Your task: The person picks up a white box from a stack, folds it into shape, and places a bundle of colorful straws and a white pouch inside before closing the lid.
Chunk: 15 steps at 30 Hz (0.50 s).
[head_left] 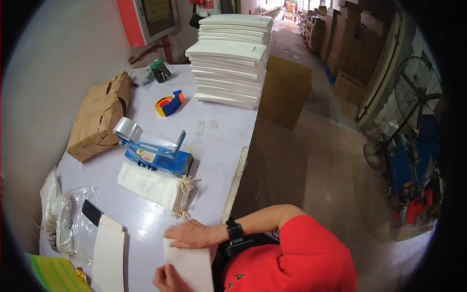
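Hands on a white cloth pouch [190,265] at the counter's [219,131] near edge. Right hand [194,234]: flat, fingers spread, palm pressing the pouch's top end, wrist bent inward, black watch [234,229] on it. Left hand [164,280]: fingers curled, pinching the pouch's left edge.

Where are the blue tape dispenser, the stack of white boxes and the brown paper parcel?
blue tape dispenser [156,156]: head view, on its blue base.
stack of white boxes [228,80]: head view, front side.
brown paper parcel [99,114]: head view, its top face.
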{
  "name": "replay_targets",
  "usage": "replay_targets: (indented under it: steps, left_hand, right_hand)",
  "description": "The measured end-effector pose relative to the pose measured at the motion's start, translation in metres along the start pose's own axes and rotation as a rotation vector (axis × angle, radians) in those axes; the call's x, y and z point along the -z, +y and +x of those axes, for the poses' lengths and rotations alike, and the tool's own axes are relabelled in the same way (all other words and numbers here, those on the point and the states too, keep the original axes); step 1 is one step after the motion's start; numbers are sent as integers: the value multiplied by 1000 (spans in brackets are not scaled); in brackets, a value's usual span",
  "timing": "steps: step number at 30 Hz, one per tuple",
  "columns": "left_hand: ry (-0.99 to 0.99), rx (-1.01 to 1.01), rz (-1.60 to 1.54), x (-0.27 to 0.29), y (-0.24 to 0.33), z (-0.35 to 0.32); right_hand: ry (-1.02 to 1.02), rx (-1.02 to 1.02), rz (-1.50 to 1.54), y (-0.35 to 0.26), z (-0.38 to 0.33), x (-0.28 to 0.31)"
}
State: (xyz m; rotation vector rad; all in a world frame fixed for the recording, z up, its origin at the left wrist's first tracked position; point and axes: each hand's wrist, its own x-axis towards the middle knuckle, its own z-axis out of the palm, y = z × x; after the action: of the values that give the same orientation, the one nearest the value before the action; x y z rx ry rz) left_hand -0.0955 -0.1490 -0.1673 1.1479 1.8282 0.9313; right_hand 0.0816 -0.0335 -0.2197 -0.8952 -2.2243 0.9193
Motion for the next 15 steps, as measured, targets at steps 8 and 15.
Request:
replay_targets:
  steps: [8, 15]
  left_hand:
    - [-140, -253, 340, -2, -41, 77]
    - [-104, -323, 585, -12, -48, 86]
  right_hand:
    - [-231, 280, -210, -2, 2, -50]
    - [-128, 203, -181, 10, 0, -61]
